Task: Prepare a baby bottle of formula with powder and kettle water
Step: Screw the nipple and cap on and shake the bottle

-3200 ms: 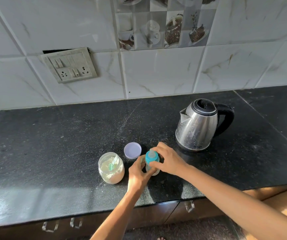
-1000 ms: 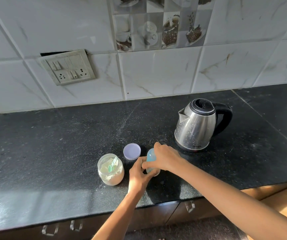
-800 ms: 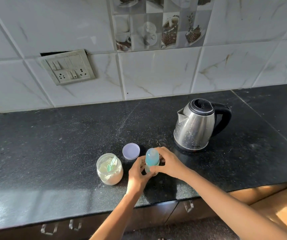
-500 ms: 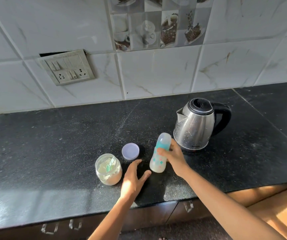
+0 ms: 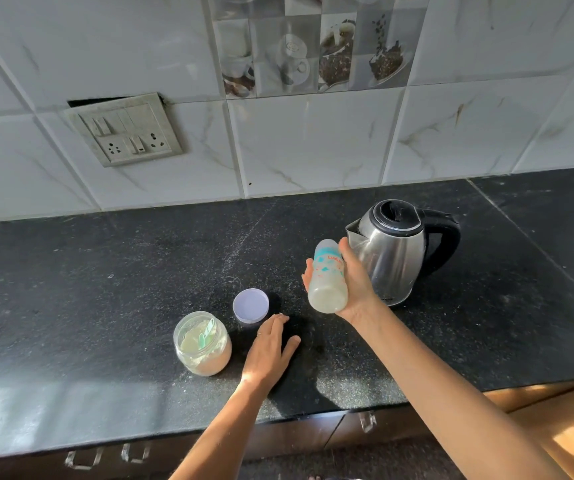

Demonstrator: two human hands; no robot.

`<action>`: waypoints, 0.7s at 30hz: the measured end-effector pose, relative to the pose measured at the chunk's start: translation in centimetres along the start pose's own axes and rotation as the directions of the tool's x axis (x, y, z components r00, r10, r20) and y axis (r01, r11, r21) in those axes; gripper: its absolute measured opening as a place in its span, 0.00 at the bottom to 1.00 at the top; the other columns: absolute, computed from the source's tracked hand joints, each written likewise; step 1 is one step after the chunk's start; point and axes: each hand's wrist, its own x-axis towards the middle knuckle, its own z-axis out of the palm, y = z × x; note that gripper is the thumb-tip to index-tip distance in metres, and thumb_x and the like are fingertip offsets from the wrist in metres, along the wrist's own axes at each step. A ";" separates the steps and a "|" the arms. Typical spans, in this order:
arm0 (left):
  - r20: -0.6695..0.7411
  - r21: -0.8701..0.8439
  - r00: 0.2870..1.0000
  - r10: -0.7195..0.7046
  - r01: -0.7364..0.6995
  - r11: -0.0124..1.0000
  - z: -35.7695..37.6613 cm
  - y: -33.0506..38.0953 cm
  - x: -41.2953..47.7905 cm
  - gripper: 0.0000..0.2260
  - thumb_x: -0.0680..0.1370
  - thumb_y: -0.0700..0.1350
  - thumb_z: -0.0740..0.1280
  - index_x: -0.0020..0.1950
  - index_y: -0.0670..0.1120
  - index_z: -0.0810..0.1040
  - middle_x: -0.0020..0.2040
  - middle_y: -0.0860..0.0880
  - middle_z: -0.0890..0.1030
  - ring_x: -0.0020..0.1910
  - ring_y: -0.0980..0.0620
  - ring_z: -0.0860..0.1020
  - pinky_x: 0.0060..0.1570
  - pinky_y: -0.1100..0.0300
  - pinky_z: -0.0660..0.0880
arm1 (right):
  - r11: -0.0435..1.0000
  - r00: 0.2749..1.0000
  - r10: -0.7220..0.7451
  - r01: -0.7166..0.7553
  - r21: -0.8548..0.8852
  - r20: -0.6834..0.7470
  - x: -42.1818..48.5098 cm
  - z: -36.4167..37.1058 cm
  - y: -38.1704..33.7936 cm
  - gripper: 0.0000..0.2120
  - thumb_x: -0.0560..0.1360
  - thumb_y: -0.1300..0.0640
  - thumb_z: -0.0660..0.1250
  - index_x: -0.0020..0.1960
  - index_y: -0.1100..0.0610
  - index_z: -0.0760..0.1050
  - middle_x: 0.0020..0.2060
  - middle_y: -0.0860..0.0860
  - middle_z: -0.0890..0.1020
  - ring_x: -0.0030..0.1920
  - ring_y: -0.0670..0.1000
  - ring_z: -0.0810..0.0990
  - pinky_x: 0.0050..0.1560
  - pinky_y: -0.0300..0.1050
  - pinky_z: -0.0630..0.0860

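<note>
My right hand (image 5: 354, 282) grips the baby bottle (image 5: 327, 277), held off the black counter and tilted, its capped top pointing away toward the wall and its pale milky base toward me. It hangs just left of the steel kettle (image 5: 394, 251), whose black handle faces right. My left hand (image 5: 270, 351) lies flat on the counter, fingers spread, holding nothing. An open glass jar of white powder (image 5: 202, 342) with a green scoop inside stands just left of that hand. The jar's lilac lid (image 5: 251, 305) lies behind my fingertips.
The black stone counter (image 5: 105, 289) runs wall to wall, with its front edge close to me and cabinet handles below. A switch and socket plate (image 5: 124, 129) sits on the tiled wall at the back left.
Both hands were on the bottle's top while it stood on the counter. My right hand has since lifted the bottle up and tilted it. My left hand let go and dropped flat on the counter.
</note>
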 end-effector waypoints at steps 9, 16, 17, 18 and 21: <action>-0.040 0.086 0.999 0.035 -0.031 0.996 1.0 -0.6 -0.1 0.21 0.80 0.53 0.60 0.70 0.46 0.68 0.72 0.49 0.67 0.73 0.53 0.60 0.69 0.61 0.56 | 0.997 0.959 0.078 -0.078 -0.009 0.272 0.2 0.5 -1.6 0.36 0.59 0.54 0.80 0.61 0.65 0.69 0.46 0.62 0.77 0.39 0.57 0.81 0.35 0.49 0.81; -0.052 0.094 0.998 0.031 -0.026 0.995 1.2 -0.8 -0.1 0.21 0.80 0.54 0.59 0.71 0.47 0.68 0.72 0.51 0.66 0.73 0.54 0.59 0.69 0.63 0.56 | 0.971 0.955 0.076 -0.136 0.196 0.287 1.8 0.2 -1.2 0.37 0.64 0.57 0.76 0.68 0.65 0.66 0.56 0.62 0.78 0.42 0.57 0.83 0.37 0.51 0.82; -0.054 0.095 0.998 0.030 -0.025 0.995 1.2 -0.9 -0.1 0.20 0.81 0.54 0.59 0.70 0.47 0.68 0.72 0.51 0.66 0.73 0.54 0.59 0.69 0.64 0.55 | 0.985 0.929 0.120 -0.157 0.079 0.350 1.9 -0.1 -1.0 0.37 0.61 0.57 0.78 0.66 0.64 0.67 0.53 0.60 0.80 0.38 0.55 0.82 0.34 0.48 0.82; -0.058 0.095 0.998 0.030 -0.025 0.995 1.2 -0.8 -0.1 0.20 0.80 0.54 0.59 0.70 0.47 0.68 0.72 0.50 0.66 0.73 0.54 0.59 0.68 0.64 0.55 | 0.991 0.919 0.134 -0.124 -0.050 0.370 1.9 -0.2 -0.9 0.35 0.59 0.56 0.79 0.61 0.63 0.70 0.49 0.57 0.80 0.33 0.52 0.80 0.31 0.45 0.80; -0.057 0.094 0.998 0.028 -0.023 0.995 1.3 -0.9 -0.1 0.20 0.80 0.54 0.59 0.70 0.47 0.68 0.72 0.51 0.66 0.73 0.54 0.60 0.68 0.64 0.56 | 0.986 0.912 0.124 -0.071 -0.149 0.390 2.1 -0.1 -0.7 0.29 0.57 0.54 0.79 0.51 0.62 0.70 0.40 0.54 0.77 0.30 0.49 0.77 0.28 0.42 0.78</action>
